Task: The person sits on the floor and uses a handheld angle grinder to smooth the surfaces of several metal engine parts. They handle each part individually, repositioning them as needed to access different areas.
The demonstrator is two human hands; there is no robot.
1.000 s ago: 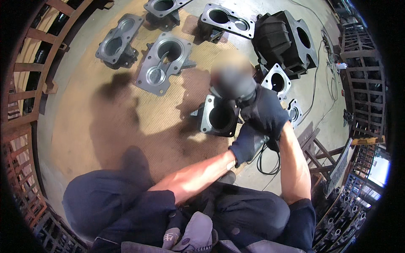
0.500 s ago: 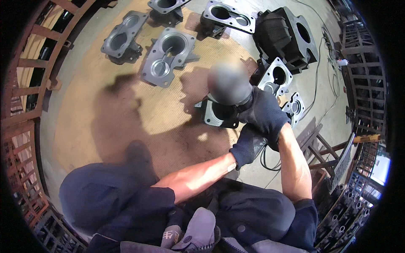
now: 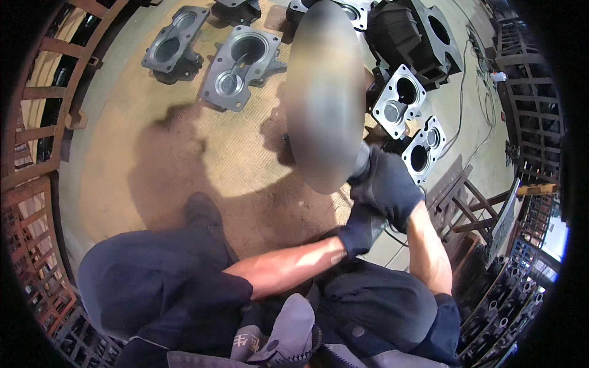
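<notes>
Both my hands, in dark gloves, are closed together round a corded power tool in front of me. My right hand grips it on the upper side; my left hand is wrapped round it below and nearer to me. A tall blurred patch hides the tool's front end and whatever lies beyond it, so its exact kind cannot be made out. Just right of the hands lie two grey metal castings with round bores, one farther off and one nearer. A black cord shows beside my left hand.
More bored castings lie beyond, one ahead and another to its left, on a brown ribbed sheet. A large black casting stands far right. Rusty cage walls border the left; a stand is at right.
My hands have drawn slightly back toward me, and the castings sit higher in the picture. The blurred patch is taller; the casting seen beneath the tool before is now hidden.
</notes>
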